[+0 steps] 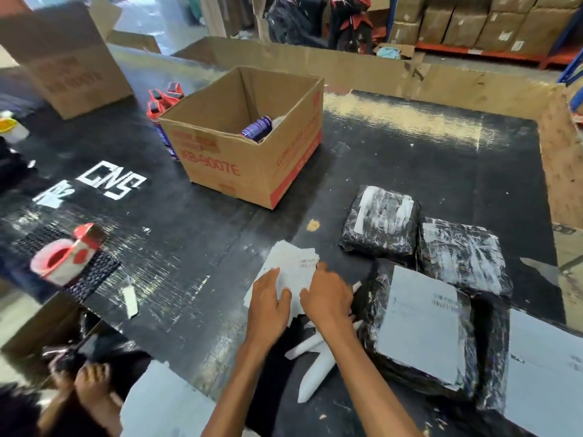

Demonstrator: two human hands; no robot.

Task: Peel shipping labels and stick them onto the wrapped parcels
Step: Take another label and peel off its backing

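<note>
A stack of white shipping labels [291,266] lies on the black table. My left hand [268,302] rests on its near left part with the fingers laid over the sheets. My right hand [326,296] is at the stack's right edge, fingertips curled onto the top label's edge. Three black wrapped parcels lie to the right: one at the back [380,223], one further right [462,253], and the nearest [422,329], which carries a large white label. Peeled white backing strips [317,367] lie below my hands.
An open cardboard box [243,137] with a blue can inside stands behind the labels. A red and white tape dispenser [67,253] sits at the left. A bigger carton [67,55] is at the far left. Another person's hand [91,383] shows at bottom left.
</note>
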